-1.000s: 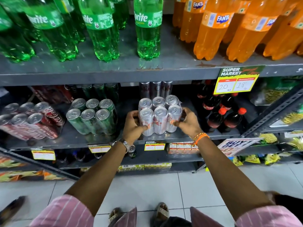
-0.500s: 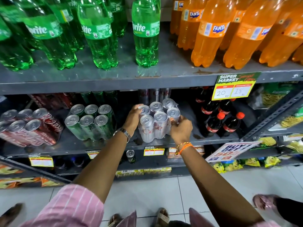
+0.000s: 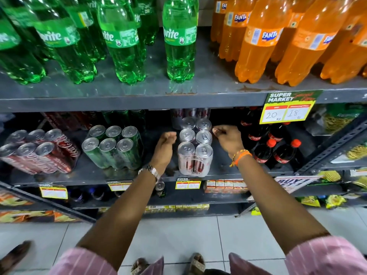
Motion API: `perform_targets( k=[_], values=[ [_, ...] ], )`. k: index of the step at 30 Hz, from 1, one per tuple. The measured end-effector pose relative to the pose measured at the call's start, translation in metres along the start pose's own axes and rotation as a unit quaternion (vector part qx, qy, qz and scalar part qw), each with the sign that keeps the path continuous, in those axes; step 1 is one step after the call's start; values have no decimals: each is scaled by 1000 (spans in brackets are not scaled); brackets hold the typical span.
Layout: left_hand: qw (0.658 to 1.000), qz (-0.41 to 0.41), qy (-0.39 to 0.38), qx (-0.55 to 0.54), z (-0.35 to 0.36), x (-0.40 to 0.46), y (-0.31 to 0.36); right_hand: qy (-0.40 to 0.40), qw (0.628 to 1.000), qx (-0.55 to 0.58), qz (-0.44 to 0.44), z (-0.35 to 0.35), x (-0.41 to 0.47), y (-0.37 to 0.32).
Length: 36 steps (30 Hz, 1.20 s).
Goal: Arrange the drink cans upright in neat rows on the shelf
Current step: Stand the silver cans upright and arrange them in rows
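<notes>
— Silver cans (image 3: pixel 195 148), where are they?
— Upright on the middle shelf (image 3: pixel 222 171), two across and running far, between the green cans (image 3: pixel 112 146) at left and cola bottles (image 3: pixel 276 149) at right.
— Hands?
— Both arms reach in. Left hand (image 3: pixel 165 148) hangs just left of the cans, fingers loosely curled, gripping nothing. Right hand (image 3: pixel 228 138) hovers just right, fingertips pinched together, empty.

L grip (image 3: pixel 165 144) & R grip (image 3: pixel 228 138) both loose, arms outstretched.
</notes>
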<state>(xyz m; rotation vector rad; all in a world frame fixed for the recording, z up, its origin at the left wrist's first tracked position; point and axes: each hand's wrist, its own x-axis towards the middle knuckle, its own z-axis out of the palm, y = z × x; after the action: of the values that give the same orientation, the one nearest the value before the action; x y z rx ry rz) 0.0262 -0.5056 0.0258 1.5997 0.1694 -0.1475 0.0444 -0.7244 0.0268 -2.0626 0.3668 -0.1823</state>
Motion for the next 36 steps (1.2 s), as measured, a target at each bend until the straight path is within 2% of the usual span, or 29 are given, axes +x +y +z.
perform_targets(
  k=[4, 7, 12, 15, 20, 28, 32, 36],
  values=[
    [996, 24, -21, 86, 8, 49, 28, 50, 997, 42, -37, 2, -51, 10],
    [979, -3, -95, 178, 19, 65, 42, 42, 996, 70, -36, 14, -85, 12],
    [964, 14, -160, 210, 36, 86, 42, 25, 998, 38, -52, 27, -99, 13],
    [975, 26, -128, 180, 34, 90, 31, 14, 997, 3, -70, 21, -91, 15],
    [988, 38, -80, 126, 14, 90, 13, 8, 997, 50, -59, 5, -62, 37],
    [993, 90, 4, 77, -9, 21, -12, 48, 997, 67, 0, -7, -3, 42],
    [992, 119, -13, 51, -12, -10, -38, 39, 999, 21, 12, -2, -4, 38],
    [993, 68, -53, 82, -14, -5, -44, 8, 997, 68, 31, 2, -32, 48]
  ],
)
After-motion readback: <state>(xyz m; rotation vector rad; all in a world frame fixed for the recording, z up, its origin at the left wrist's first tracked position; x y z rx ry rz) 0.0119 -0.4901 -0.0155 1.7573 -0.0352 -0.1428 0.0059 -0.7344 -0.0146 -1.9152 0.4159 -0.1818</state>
